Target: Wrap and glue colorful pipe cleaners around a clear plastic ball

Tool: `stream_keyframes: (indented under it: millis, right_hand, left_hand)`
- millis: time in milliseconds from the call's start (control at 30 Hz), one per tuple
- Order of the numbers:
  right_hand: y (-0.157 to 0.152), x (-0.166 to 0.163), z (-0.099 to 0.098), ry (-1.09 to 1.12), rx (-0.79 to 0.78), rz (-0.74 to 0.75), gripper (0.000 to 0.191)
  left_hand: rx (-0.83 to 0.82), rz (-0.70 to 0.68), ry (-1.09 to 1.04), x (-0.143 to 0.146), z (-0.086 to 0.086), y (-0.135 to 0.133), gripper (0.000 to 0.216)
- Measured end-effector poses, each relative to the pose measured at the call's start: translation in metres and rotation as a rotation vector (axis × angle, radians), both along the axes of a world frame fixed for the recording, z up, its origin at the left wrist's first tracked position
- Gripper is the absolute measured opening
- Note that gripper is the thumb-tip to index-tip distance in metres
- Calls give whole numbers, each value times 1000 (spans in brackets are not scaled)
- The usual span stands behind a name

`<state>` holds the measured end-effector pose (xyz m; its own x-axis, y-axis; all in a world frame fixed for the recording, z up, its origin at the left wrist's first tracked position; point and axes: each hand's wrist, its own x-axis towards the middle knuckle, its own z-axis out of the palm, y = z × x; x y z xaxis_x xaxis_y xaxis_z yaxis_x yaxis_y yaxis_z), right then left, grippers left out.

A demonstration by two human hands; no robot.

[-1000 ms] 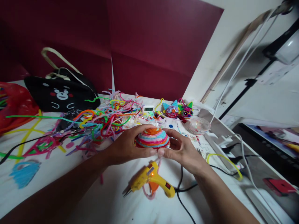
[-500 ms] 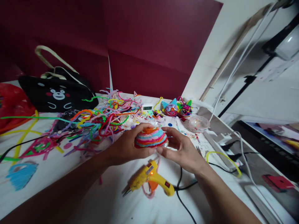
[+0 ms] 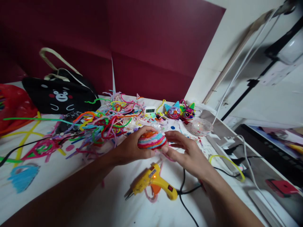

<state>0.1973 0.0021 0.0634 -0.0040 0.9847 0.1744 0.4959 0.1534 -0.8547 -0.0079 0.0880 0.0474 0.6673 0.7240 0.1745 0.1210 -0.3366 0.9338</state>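
A striped ball [image 3: 151,141], wound with rows of orange, pink, blue and red pipe cleaner, is held above the table. My left hand [image 3: 129,146] is closed around its left side, thumb on top and fingers below. On the other side, my right hand [image 3: 183,151] curls its thumb and fingers at the ball's right edge. A pink strand shows under the right thumb; whether the fingers pinch it I cannot tell. Below the hands lies a yellow hot glue gun [image 3: 153,183] with its light on, its nozzle pointing lower left. An orange piece [image 3: 155,189] sits under it.
A heap of pipe cleaners [image 3: 106,116] spreads at the left, by a black bag [image 3: 59,97]. Behind the ball are a small digital clock [image 3: 150,110], two decorated cat-eared heads [image 3: 173,111] and a clear bowl [image 3: 201,126]. A power strip [image 3: 233,157] and cables [image 3: 183,197] run along the right.
The ball has tilted and shifted slightly in my left hand. My right thumb has moved up onto its right edge, and a pink strand now shows below it.
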Motion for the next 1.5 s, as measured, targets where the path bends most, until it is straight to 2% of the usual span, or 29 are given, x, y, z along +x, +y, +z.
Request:
stream_keyframes:
  millis: [133,233,300,367,433,533,700,867,1033,1200,1267,1367,1500]
  right_hand:
    - [-9,19,14,-21,108,-138,38]
    - [-24,24,12,-249,-10,-80,38]
    - [-36,17,1,-403,-160,53,24]
    - [-47,6,-16,-569,-271,141,22]
    - [-53,-7,-32,-686,-348,198,21]
    - [-54,-18,-50,-739,-367,227,20]
    - [-49,-16,-57,-661,-329,216,14]
    - [-54,-9,-45,-486,-398,222,15]
    - [-60,2,-30,-425,-406,243,27]
    - [-67,15,-19,-312,-184,116,44]
    - [-69,17,-13,-309,-122,41,44]
    - [-71,17,-8,-277,-111,-22,42]
    - [-74,16,-13,-183,-60,-124,37]
  left_hand:
    - [3,56,-6,0,1,4,57]
    - [22,111,-21,-2,-1,9,54]
    - [16,122,-28,-2,-4,11,53]
    - [10,122,-34,-3,-7,12,53]
    - [20,128,-33,-4,-9,12,53]
    - [38,139,-37,-3,-10,11,53]
    - [75,146,-65,-2,-8,11,55]
    - [53,158,-79,-4,-9,15,55]
    - [88,185,-109,-5,-9,17,56]
    - [48,224,-133,-5,-6,16,58]
    - [6,227,-171,-4,-5,16,58]
    - [-93,233,-259,-3,-6,16,57]
    - [-163,281,-332,-2,-5,16,53]
